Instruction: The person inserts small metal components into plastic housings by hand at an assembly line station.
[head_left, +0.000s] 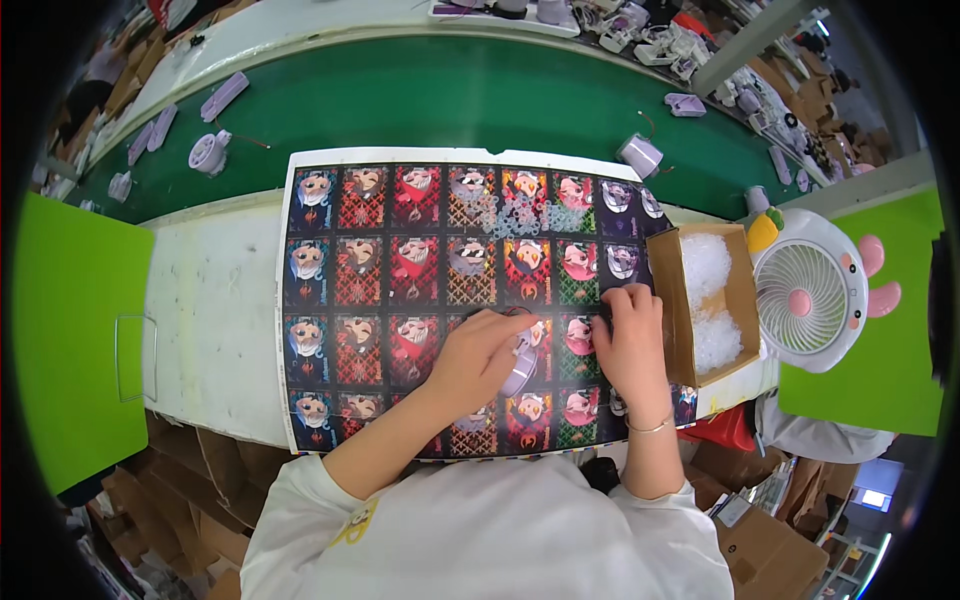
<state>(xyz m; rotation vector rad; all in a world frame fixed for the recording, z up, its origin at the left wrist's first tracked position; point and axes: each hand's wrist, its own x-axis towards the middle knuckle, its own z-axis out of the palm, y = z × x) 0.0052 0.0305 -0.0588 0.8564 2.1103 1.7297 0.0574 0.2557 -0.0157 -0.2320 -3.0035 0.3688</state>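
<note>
From where I stand, the person's left hand [478, 352] has its thumb and forefinger closed on a lavender part [521, 372], which sits over the printed sheet [365, 278], right of its middle and toward its near edge. The right hand [632, 335] is bent, a gap showing between thumb and fingers; I can't tell whether the tips touch the sheet. Just beyond that hand, a cardboard box [670, 300] stands at the sheet's right edge. Small clear rings [527, 218] lie near its far edge.

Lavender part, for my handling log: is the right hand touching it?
No, the right hand is apart from the lavender part the left hand touches.
</note>
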